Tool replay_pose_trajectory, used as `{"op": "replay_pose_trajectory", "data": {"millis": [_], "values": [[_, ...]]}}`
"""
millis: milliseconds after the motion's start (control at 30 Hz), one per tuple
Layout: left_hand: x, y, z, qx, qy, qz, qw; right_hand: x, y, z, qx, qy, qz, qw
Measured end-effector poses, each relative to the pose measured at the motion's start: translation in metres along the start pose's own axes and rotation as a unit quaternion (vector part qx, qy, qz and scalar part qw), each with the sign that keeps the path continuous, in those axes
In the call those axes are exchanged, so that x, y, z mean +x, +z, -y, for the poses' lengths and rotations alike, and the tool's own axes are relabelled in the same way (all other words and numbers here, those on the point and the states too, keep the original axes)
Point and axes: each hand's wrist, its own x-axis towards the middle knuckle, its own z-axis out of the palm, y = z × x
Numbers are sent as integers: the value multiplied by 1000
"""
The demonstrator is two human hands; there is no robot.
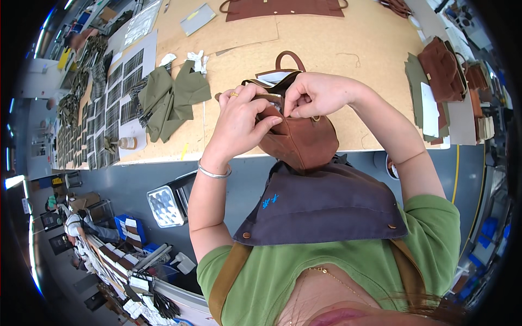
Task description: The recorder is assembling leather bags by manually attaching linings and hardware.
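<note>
A brown leather handbag [312,142] leans at the table's front edge against my dark apron, its zipped top partly open. My left hand [239,120] is closed on the bag's rim beside the gold-coloured zip, thumb outside and fingers over the edge. At the opening, my right hand [321,93] has its fingers curled in a pinch; what lies between the fingertips is too small to make out. White material [271,77] shows inside the bag. Its upright handle [290,57] stands on the far side.
Olive fabric pieces [171,100] lie left on the table [244,60], near plaid pieces [111,117] and a small jar [128,143]. A flat brown bag panel [283,10] is at the far edge. Another brown bag [441,70] sits right; a metal-topped stool [166,206] stands below.
</note>
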Motion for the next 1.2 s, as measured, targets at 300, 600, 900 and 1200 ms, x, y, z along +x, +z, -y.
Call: {"op": "replay_pose_trajectory", "data": {"millis": [300, 600, 900, 1200], "values": [[2, 0, -2, 0, -3, -7, 1000, -2, 0, -1, 2, 10, -15, 1000], [3, 0, -6, 9, -1, -11, 1000, -3, -1, -9, 36, 13, -14, 999], [10, 0, -4, -2, -16, -3, 1000, -1, 9, -13, 44, 21, -86, 995], [9, -3, 7, -29, 6, -64, 998, -7, 8, -12, 41, 20, -92, 995]]}}
